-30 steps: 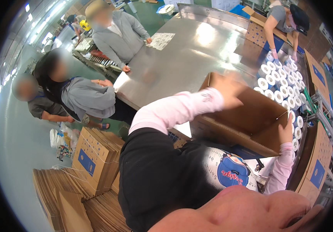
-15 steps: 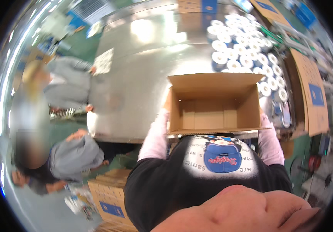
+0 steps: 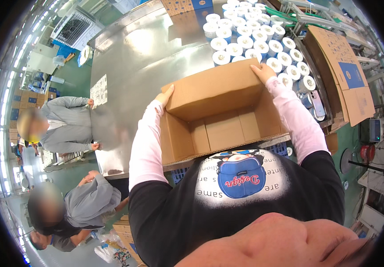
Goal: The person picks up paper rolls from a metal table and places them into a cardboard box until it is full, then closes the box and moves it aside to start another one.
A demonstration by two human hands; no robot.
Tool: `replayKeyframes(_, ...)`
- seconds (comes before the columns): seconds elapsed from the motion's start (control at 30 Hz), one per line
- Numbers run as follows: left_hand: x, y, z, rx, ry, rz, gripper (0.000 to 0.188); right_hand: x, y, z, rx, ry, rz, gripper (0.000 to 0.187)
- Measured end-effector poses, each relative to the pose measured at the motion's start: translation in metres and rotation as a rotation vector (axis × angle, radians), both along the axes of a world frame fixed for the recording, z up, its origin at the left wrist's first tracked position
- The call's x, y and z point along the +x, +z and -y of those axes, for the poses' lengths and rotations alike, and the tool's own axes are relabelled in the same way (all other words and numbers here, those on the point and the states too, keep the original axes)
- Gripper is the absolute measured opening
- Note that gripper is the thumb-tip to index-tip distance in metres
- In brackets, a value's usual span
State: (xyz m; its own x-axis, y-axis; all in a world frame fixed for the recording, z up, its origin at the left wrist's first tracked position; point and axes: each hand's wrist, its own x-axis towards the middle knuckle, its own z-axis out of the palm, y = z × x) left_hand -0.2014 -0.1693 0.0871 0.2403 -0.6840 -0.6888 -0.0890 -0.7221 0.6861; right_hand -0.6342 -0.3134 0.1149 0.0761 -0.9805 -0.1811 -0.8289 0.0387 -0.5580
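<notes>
An open cardboard box (image 3: 214, 93) with nothing inside rests at the table's near edge, close against my body. My left hand (image 3: 165, 95) is closed on its far left corner, thumb over the top edge. At the far right corner my right hand (image 3: 263, 72) grips the same upper edge, with the thumb on the inner face and the other fingers behind the wall. Just beyond the box and my right hand stand many white-topped rolls (image 3: 245, 42) with blue sides, packed close together.
The metal table (image 3: 125, 80) stretches away to the left, with a printed sheet (image 3: 99, 91) at its left edge. Flattened cartons (image 3: 350, 73) stand at the right, near a phone (image 3: 317, 105). Co-workers in grey (image 3: 69, 124) are at the left. Another carton (image 3: 181, 6) sits at the far end.
Both my hands have moved from the box's sides up to its far top corners. The far wall now shows taller and slanted, its right end higher. The view has shifted.
</notes>
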Motion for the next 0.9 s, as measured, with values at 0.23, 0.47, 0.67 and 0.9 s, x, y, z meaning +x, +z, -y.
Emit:
replayKeyframes(0.23, -0.042, -0.008, 0.018, 0.529, -1.128, 0.896, 0.059, 0.049, 0.005, -0.075, -0.317, 0.796, -0.341, 0.014)
replayKeyframes(0.47, -0.233, -0.085, 0.154, -0.853, -1.331, 0.856, 0.035, 0.045, 0.006, -0.070, -0.289, 0.715, 0.029, 0.009)
replayKeyframes(0.67, -0.272, -0.121, 0.237, -0.402, -1.494, 1.129, 0.024, -0.064, -0.008, 0.019, -0.433, 0.172, 0.338, 0.038)
replayKeyframes(0.9, -0.277, -0.083, 0.264, -0.283, -1.330, 1.012, 0.041, -0.116, -0.146, 0.110, 0.051, 0.470, -0.593, 0.042)
